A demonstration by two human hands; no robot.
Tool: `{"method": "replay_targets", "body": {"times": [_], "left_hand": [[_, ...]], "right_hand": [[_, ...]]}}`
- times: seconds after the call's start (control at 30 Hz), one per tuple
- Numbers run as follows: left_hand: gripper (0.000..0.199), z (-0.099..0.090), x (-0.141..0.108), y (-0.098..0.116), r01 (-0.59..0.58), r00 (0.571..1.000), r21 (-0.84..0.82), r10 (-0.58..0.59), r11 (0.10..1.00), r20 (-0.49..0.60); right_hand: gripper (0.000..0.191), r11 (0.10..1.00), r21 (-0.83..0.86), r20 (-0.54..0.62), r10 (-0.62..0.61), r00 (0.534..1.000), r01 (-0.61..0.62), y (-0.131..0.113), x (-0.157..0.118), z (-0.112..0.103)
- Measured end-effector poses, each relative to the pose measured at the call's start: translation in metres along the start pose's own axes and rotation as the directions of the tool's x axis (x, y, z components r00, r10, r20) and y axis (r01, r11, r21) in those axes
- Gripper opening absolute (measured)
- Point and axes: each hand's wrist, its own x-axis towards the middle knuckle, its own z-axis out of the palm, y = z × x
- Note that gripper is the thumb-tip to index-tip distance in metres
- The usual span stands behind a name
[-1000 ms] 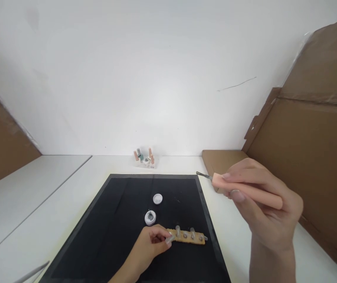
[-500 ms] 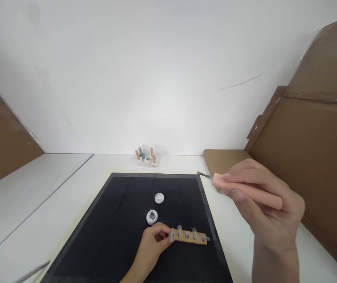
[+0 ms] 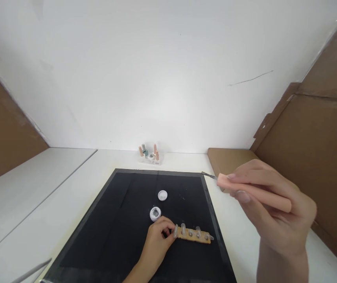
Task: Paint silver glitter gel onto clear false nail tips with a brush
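Observation:
In my right hand (image 3: 283, 212), raised at the right, is a nail polish brush (image 3: 253, 191) gripped by its peach cap handle. Its dark bristle tip points left, in the air above the mat's right edge. My left hand (image 3: 158, 239) rests on the black mat (image 3: 103, 232), its thumb and fingers pinching a clear nail tip (image 3: 175, 231) at the left end of a tan display strip (image 3: 193, 237). Several clear nail tips stand along that strip. Just beyond the left hand sits an opened white jar (image 3: 155, 213) with greyish contents. Its white lid (image 3: 162, 195) lies farther back.
A clear holder (image 3: 159, 160) with several peach and green-capped bottles stands against the white wall (image 3: 168, 78). A flat cardboard box (image 3: 227, 157) lies at the back right. Cardboard panels (image 3: 318, 149) rise at both sides. A grey rod (image 3: 32, 270) shows at lower left.
The view has shifted slightly, so everything sits a little to the right and higher. Both hands keep the same hold; the brush stays raised away from the nail tips.

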Motion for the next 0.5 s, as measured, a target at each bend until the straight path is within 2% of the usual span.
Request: {"method": "replay_targets", "body": {"times": [0.23, 0.3, 0.4, 0.5], "left_hand": [[0.010, -0.001, 0.000, 0.001, 0.023, 1.000, 0.021, -0.023, 1.000, 0.009], [0.015, -0.001, -0.003, 0.001, 0.036, 0.999, 0.019, -0.037, 0.999, 0.012], [0.023, 0.003, -0.015, -0.002, 0.058, 0.998, 0.029, -0.057, 0.998, -0.021], [0.014, 0.010, -0.032, -0.009, 0.082, 0.995, 0.060, -0.078, 0.995, -0.066]], "right_hand": [[0.033, 1.000, 0.015, 0.005, -0.024, 1.000, 0.024, 0.001, 0.000, -0.001], [0.034, 0.999, 0.016, 0.010, -0.039, 0.999, 0.039, 0.001, 0.001, -0.001], [0.035, 1.000, 0.011, 0.021, -0.025, 0.999, 0.025, 0.001, 0.000, -0.002], [0.037, 1.000, 0.006, 0.022, -0.014, 1.000, 0.014, 0.001, -0.001, -0.003]]}}
